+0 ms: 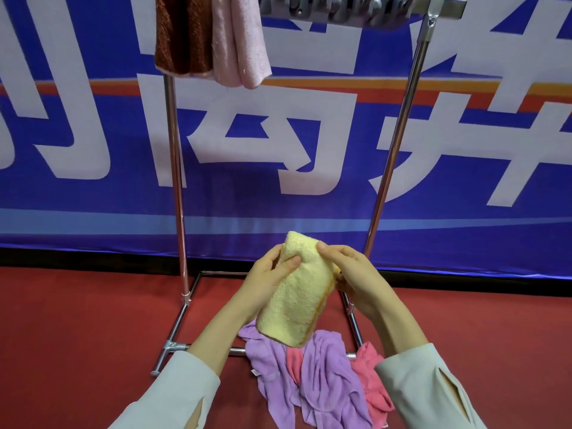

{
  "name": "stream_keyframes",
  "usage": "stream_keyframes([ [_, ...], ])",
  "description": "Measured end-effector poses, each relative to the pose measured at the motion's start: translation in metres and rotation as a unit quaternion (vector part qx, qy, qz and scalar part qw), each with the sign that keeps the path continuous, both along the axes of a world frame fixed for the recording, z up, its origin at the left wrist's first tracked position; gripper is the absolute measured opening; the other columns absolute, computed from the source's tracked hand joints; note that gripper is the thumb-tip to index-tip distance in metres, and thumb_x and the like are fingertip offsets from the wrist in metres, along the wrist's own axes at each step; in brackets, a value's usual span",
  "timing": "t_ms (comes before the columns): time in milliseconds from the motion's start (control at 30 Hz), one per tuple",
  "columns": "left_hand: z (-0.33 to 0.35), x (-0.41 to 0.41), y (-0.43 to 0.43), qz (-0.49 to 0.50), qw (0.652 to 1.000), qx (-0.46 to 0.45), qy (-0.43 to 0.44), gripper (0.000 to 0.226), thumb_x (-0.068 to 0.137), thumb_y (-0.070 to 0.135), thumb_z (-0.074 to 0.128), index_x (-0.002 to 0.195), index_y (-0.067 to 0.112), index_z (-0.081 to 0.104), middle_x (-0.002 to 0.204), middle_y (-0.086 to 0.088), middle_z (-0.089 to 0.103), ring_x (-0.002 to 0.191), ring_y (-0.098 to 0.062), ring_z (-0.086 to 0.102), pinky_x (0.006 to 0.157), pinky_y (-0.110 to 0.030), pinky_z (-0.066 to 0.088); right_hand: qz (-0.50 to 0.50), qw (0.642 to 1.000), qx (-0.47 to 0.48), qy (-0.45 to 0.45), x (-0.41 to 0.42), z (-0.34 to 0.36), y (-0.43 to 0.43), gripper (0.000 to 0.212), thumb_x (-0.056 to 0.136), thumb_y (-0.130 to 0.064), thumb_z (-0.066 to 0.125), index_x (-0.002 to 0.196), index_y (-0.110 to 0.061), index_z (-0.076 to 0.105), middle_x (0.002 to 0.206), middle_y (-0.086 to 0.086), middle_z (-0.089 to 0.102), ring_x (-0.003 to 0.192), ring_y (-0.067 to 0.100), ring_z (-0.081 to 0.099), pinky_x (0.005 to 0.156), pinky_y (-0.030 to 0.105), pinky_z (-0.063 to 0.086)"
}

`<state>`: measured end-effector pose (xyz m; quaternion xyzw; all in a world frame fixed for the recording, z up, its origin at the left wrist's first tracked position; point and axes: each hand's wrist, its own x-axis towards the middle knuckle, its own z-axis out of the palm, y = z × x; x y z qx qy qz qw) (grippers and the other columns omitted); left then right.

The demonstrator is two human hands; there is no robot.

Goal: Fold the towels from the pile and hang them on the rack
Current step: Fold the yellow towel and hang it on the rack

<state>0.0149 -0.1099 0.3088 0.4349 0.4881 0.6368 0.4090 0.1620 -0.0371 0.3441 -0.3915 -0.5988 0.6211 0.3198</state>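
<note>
**Folded yellow towel held before the rack**

Head view: left hand (267,275) and right hand (353,274) both grip the folded yellow towel (297,298), in front of the rack (178,181), above the towel pile (318,376). Brown towel (182,32) and pink towel (240,38) hang from the rack's top.

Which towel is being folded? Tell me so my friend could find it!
Find the metal rack before the blue banner. Low in front, above the purple towels and pink towels on the floor, the left hand and right hand hold one towel. It is the only fluffy yellow one.

Bright even light, wide-angle edge distortion.
</note>
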Motion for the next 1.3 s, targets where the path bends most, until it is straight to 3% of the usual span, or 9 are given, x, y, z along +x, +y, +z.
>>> stream_keyframes([
  [233,-0.007,0.003,0.004,-0.013,0.997,-0.072,-0.011,0.051,0.073,0.048,0.076,0.117,0.028,0.060,0.126,-0.006,0.061,0.111,-0.016,0.062,0.095,-0.032,0.048,-0.040,0.991,-0.012,0.126,-0.005,-0.003,-0.006,0.025,0.088,-0.006,0.066,0.111,-0.013,0.060,0.101,0.016,0.068,0.082,0.024,0.066,0.071,0.035,0.055],
  [367,-0.007,0.002,0.002,-0.049,0.982,-0.170,-0.058,0.061,0.073,0.069,0.059,0.107,0.019,0.068,0.106,0.000,0.071,0.103,-0.017,0.063,0.103,-0.038,0.040,-0.046,0.987,0.007,0.154,-0.003,-0.002,-0.004,0.033,0.090,-0.004,0.063,0.119,-0.020,0.060,0.103,0.016,0.067,0.081,0.024,0.065,0.072,0.034,0.055],
  [500,-0.002,0.008,0.002,-0.086,0.985,-0.127,-0.082,0.047,0.091,0.054,0.040,0.115,0.022,0.064,0.115,0.003,0.070,0.110,-0.008,0.063,0.096,-0.028,0.044,-0.028,0.992,0.076,0.096,-0.007,-0.005,-0.005,0.048,0.086,-0.018,0.066,0.125,-0.043,0.056,0.135,0.005,0.054,0.119,0.023,0.056,0.103,0.044,0.047],
  [600,0.003,0.011,0.002,-0.102,0.980,-0.095,-0.138,0.047,0.095,0.045,0.042,0.122,0.013,0.062,0.122,-0.006,0.067,0.117,-0.015,0.061,0.103,-0.033,0.041,-0.002,0.992,0.102,0.070,-0.009,-0.007,-0.007,0.055,0.083,-0.024,0.063,0.127,-0.053,0.049,0.145,0.000,0.045,0.134,0.024,0.045,0.108,0.048,0.041],
  [700,0.001,0.011,0.002,-0.102,0.981,-0.095,-0.131,0.047,0.094,0.044,0.048,0.123,0.011,0.062,0.122,-0.010,0.066,0.117,-0.021,0.061,0.104,-0.036,0.042,0.026,0.988,0.151,0.031,-0.006,-0.007,-0.011,0.061,0.094,-0.011,0.056,0.144,-0.041,0.035,0.146,-0.008,0.038,0.129,0.008,0.043,0.100,0.027,0.046],
  [867,0.002,0.004,0.005,-0.067,0.981,-0.118,-0.138,0.054,0.091,0.052,0.052,0.124,0.011,0.062,0.116,-0.014,0.069,0.111,-0.025,0.065,0.100,-0.039,0.046,0.047,0.964,0.255,-0.048,-0.007,-0.007,-0.016,0.073,0.092,-0.010,0.054,0.149,-0.043,0.022,0.153,-0.015,0.030,0.134,0.006,0.040,0.111,0.033,0.038],
  [967,0.004,0.003,0.001,-0.084,0.974,-0.127,-0.167,0.043,0.094,0.041,0.053,0.119,0.008,0.065,0.115,-0.016,0.068,0.109,-0.027,0.065,0.098,-0.041,0.047,0.075,0.956,0.269,-0.090,-0.005,-0.004,-0.019,0.078,0.092,-0.010,0.055,0.151,-0.043,0.016,0.147,-0.015,0.032,0.105,-0.003,0.053,0.091,0.019,0.045],
  [1133,0.010,-0.002,-0.001,0.004,0.971,-0.092,-0.222,0.040,0.081,0.016,0.071,0.116,-0.002,0.062,0.109,-0.022,0.069,0.098,-0.033,0.069,0.078,-0.038,0.057,0.061,0.957,0.262,-0.109,-0.005,-0.008,-0.020,0.076,0.093,-0.016,0.059,0.150,-0.042,0.017,0.141,-0.002,0.048,0.119,0.020,0.055,0.103,0.040,0.046],
  [1300,0.010,-0.001,0.002,0.112,0.987,-0.070,-0.089,0.026,0.087,0.021,0.067,0.100,-0.002,0.067,0.096,-0.020,0.071,0.083,-0.026,0.067,0.072,-0.034,0.053,0.038,0.955,0.245,-0.165,-0.001,-0.004,-0.016,0.059,0.092,-0.026,0.062,0.146,-0.027,0.038,0.109,-0.012,0.055,0.108,0.012,0.056,0.102,0.036,0.045],
])
